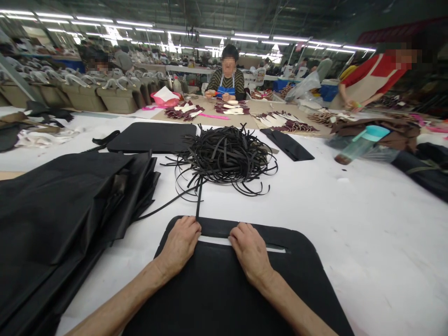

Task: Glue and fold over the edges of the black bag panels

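A black foam panel (224, 289) with rounded corners lies flat on the white table in front of me, a long slot cut near its far edge. My left hand (180, 245) rests on the panel at the slot's left end, fingers curled down over a thin black strip (199, 200) that runs away from the panel. My right hand (249, 249) presses on the panel just right of it, fingers bent at the slot's edge. A tangled heap of black strips (226, 158) lies just beyond the panel.
A stack of black fabric (59, 219) fills the left side. Another black panel (150, 136) and a black piece (287, 144) lie farther back. A teal-lidded bottle (360, 143) lies at right. Other people work at the far tables.
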A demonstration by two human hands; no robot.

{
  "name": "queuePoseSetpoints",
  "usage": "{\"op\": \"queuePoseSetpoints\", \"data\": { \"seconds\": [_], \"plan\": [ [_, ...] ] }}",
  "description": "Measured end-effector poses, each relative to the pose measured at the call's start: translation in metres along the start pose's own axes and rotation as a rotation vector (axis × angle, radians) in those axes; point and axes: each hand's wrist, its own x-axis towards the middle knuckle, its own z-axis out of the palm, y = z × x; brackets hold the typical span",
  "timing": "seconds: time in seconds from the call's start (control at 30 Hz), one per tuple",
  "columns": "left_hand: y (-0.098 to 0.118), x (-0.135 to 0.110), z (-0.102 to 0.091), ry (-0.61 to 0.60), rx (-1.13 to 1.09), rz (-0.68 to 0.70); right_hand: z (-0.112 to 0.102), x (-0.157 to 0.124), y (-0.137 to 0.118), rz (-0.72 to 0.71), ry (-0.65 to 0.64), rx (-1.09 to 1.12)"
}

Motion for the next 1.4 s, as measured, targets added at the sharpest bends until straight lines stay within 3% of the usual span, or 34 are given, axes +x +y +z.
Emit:
{"op": "queuePoseSetpoints", "data": {
  "seconds": [0.27,0.6,0.67,0.9,1.03,1.27,1.4],
  "plan": [
    [0.011,0.006,0.002,-0.018,0.128,-0.097,-0.010,0.010,-0.007,0.160,-0.103,0.019],
    [0.013,0.003,0.004,-0.019,0.235,-0.064,-0.021,0.028,-0.008,0.283,-0.286,0.066],
    [0.014,0.003,0.002,-0.028,0.260,-0.001,-0.024,0.033,-0.007,0.300,-0.324,0.072],
    [0.017,0.010,-0.005,-0.158,0.325,0.420,-0.031,0.047,-0.009,0.370,-0.424,0.073],
    [0.019,0.012,-0.006,-0.180,0.371,0.472,-0.033,0.049,-0.009,0.389,-0.449,0.078],
    [-0.015,-0.009,-0.011,-0.149,0.355,0.447,-0.032,0.043,-0.006,0.357,-0.415,0.097],
    [-0.028,-0.021,-0.017,-0.125,0.288,0.329,-0.036,0.042,-0.008,0.345,-0.414,0.107]
  ]
}}
